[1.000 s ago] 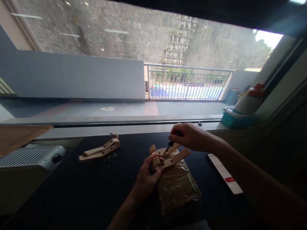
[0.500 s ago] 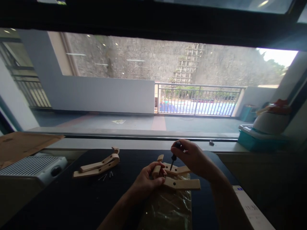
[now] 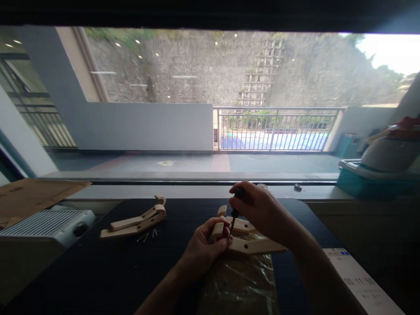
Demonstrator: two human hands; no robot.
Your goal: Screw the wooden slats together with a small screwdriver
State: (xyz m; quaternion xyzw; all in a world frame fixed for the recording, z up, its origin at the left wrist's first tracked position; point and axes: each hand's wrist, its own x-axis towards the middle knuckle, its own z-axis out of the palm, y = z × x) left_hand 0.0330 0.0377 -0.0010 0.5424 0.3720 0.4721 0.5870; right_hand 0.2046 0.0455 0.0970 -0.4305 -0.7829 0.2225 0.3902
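Note:
My left hand [image 3: 201, 245] is closed at the curled end of a pale wooden hook-shaped piece [image 3: 262, 247] with a dark hole in it. In my right hand [image 3: 262, 208] is a black-handled screwdriver [image 3: 235, 213], held nearly upright. Its tip comes down at my left fingertips, where a small screw seems to be pinched; my fingers partly hide that spot. A second wooden hook piece [image 3: 242, 224] lies just behind. Both pieces rest on or over a clear-plastic-wrapped package [image 3: 243, 280].
On the dark table [image 3: 82, 271], two more wooden hook pieces [image 3: 138, 224] lie at left beside several loose screws [image 3: 147, 236]. A white timer display [image 3: 361, 280] is at right. Cardboard [image 3: 42, 194] lies over a white heater [image 3: 55, 225]. A teal box [image 3: 370, 179] stands on the sill.
The screwdriver has moved down and toward my left hand, its tip now at my left fingertips. The near wooden piece has shifted slightly. The whole view has tilted a little.

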